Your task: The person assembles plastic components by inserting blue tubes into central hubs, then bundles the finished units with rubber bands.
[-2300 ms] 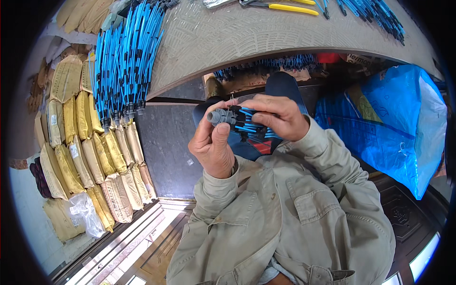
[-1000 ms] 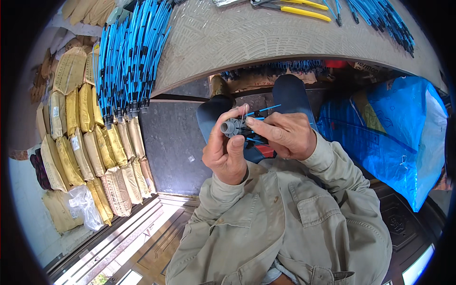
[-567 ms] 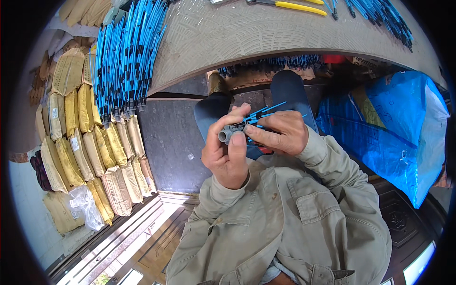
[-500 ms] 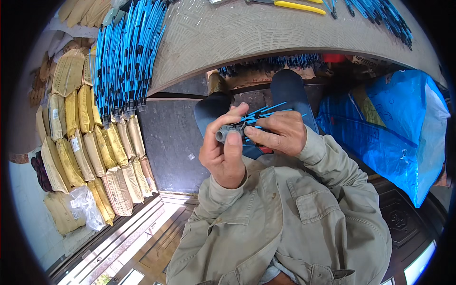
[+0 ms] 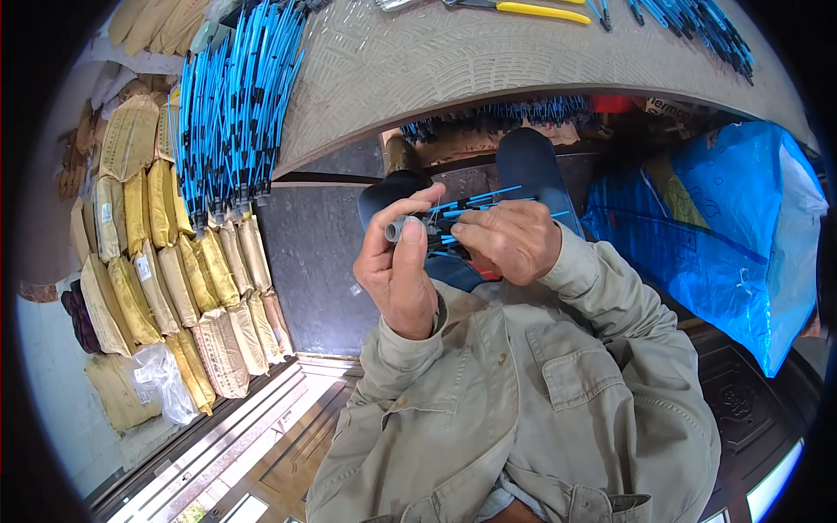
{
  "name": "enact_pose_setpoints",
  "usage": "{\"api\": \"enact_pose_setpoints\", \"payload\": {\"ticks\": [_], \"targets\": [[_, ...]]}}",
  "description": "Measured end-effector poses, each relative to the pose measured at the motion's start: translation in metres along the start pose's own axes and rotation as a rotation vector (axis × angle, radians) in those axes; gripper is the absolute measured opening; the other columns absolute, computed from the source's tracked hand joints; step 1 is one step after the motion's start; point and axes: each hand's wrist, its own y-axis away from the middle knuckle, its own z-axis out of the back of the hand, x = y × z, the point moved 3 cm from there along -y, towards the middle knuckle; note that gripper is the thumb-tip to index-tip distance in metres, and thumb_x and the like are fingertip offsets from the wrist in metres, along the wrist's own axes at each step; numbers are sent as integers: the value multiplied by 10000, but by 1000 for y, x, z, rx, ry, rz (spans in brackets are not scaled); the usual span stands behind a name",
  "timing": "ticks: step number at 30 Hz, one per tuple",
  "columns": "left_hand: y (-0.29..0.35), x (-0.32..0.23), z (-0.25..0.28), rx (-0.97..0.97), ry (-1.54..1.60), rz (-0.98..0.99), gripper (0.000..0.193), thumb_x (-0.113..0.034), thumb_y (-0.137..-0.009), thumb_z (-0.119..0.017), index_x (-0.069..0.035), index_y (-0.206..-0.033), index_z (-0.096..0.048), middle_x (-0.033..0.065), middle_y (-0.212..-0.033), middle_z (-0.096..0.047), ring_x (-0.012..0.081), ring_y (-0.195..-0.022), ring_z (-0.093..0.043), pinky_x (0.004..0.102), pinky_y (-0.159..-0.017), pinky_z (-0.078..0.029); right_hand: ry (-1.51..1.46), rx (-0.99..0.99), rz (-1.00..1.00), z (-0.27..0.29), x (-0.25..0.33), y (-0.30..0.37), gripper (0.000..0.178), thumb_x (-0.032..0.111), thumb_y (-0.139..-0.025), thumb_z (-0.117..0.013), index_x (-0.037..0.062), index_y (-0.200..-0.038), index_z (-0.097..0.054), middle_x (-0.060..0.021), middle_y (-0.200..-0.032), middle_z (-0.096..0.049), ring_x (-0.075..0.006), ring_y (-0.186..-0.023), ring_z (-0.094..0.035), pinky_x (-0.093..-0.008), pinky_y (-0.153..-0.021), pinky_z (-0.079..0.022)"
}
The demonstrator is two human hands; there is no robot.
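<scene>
In front of my lap, my left hand (image 5: pixel 397 277) is closed around a grey tubular fitting (image 5: pixel 394 232), whose round hollow end points left. A bunch of thin blue rods with black parts (image 5: pixel 481 199) fans out from the fitting toward the right. My left thumb presses along its near side. My right hand (image 5: pixel 514 240) lies across the rods just right of the fitting, thumb and fingers bent together in a pinch. What sits between those fingertips is mostly hidden. A fine wire-like strand seems to rise beside my left fingers.
A textured table (image 5: pixel 418 70) curves across the far side, bearing yellow-handled pliers (image 5: pixel 540 11) and loose blue rods (image 5: pixel 697 35). Many blue-rod bundles (image 5: pixel 235 113) lie at left over rows of brown paper packets (image 5: pixel 179 279). A blue plastic sack (image 5: pixel 697 227) stands at right.
The fitting and my left hand have shifted slightly left, a little away from my right fingers. My right hand is turned slightly and remains over the rods.
</scene>
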Motion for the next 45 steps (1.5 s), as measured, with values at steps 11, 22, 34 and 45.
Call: {"api": "enact_pose_setpoints", "payload": {"ticks": [11, 22, 34, 45], "targets": [[-3, 5, -3, 14, -82, -102, 206, -87, -875, -469, 56, -1006, -536, 169, -1014, -618, 125, -798, -573, 196, -729, -427, -176, -144, -119, -6, -10, 4, 261, -15, -697, -643, 15, -929, -528, -102, -698, -590, -226, -542, -599, -304, -463, -477], [-1, 5, -15, -19, -333, -339, 213, -86, -877, -496, 80, -1008, -484, 182, -927, -624, 238, -901, -616, 350, -866, -459, -163, -169, -401, 2, 3, -4, 175, -21, -754, -614, -4, -914, -546, -123, -720, -620, -235, -570, -619, -300, -500, -473], [-1, 6, -19, 36, -365, -322, 282, -214, -932, -413, 53, -1021, -441, 201, -930, -616, 244, -933, -597, 381, -913, -426, -150, -181, -472, 3, 2, -4, 174, -67, -756, -579, -7, -917, -547, -107, -693, -608, -187, -534, -598, -273, -486, -452], [-1, 6, -19, 10, -395, -364, 234, -146, -904, -456, 60, -1014, -450, 180, -941, -614, 250, -920, -616, 378, -883, -452, -142, -239, -447, -2, 2, 3, 189, -88, -760, -572, -12, -927, -527, -121, -693, -611, -180, -531, -594, -264, -488, -457]]}}
